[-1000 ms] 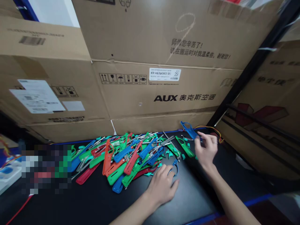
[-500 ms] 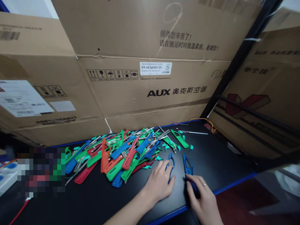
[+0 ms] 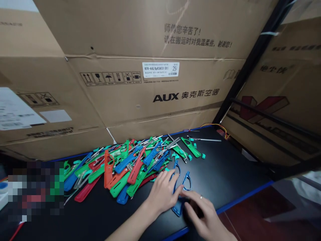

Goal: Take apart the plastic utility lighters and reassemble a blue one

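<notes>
My left hand (image 3: 164, 190) is closed on a blue lighter shell half (image 3: 177, 169), its trigger-guard loop pointing away from me and the lower body showing below my fingers. My right hand (image 3: 204, 212) is closed on a second blue lighter shell half (image 3: 187, 180); only its loop end shows, the rest being covered by my fingers. The two pieces are close together, low over the front of the black table (image 3: 218, 174). A heap of green, red, orange and blue lighter shells (image 3: 120, 189) lies left of my left hand, mixed with metal tubes.
A big cardboard box (image 3: 120, 107) stands behind the table, with another carton (image 3: 263, 80) beyond the black frame (image 3: 248, 67) at right. Green trigger pieces (image 3: 190, 157), a lone green shell (image 3: 191, 147) and a metal rod (image 3: 207, 139) lie toward the back.
My right hand has moved left with its blue shell, bringing it beside my left hand and the other shell. The whole view has shifted slightly.
</notes>
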